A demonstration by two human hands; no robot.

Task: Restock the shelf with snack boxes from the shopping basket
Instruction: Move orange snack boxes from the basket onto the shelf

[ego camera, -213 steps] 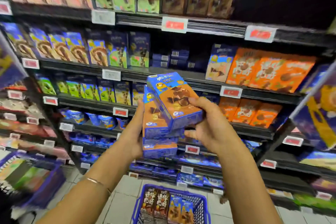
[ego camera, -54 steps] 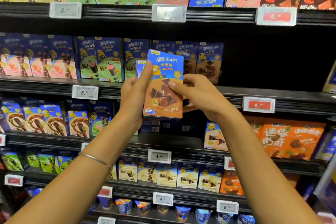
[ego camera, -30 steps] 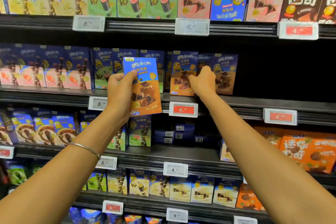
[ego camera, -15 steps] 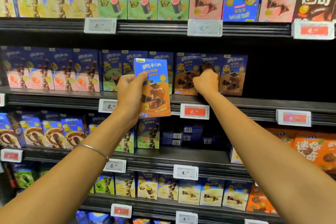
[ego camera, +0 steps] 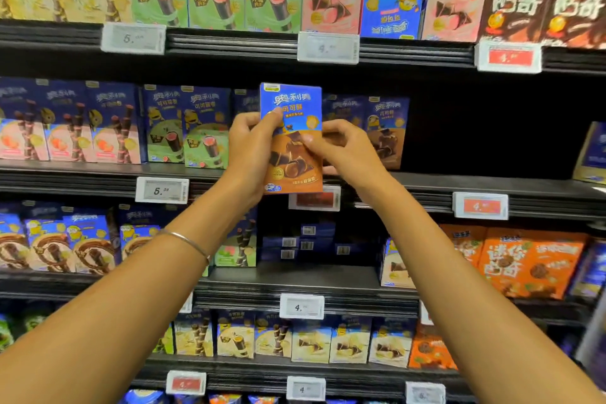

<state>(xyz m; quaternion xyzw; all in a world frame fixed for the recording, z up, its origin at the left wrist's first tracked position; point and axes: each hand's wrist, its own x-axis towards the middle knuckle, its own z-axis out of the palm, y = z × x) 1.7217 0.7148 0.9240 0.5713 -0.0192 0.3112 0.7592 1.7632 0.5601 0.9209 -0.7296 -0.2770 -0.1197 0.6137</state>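
Observation:
A blue and brown snack box [ego camera: 292, 102] is held upright in front of the second shelf [ego camera: 459, 185]. My left hand [ego camera: 251, 147] grips its left edge, thumb on the front. My right hand [ego camera: 341, 147] pinches its right edge with thumb and fingers. Behind the held box, matching brown boxes [ego camera: 388, 131] stand on the shelf, partly hidden by the box and my hands. The shopping basket is out of view.
Green boxes [ego camera: 187, 128] and pink boxes [ego camera: 65, 128] fill the same shelf to the left. A dark gap [ego camera: 485, 128] lies right of the brown boxes. Price tags [ego camera: 480, 205] line the shelf edges. Orange boxes [ego camera: 524, 259] sit lower right.
My right hand has come back from the brown boxes on the shelf and taken hold of the box's right edge. The box has shifted right, held now in both hands.

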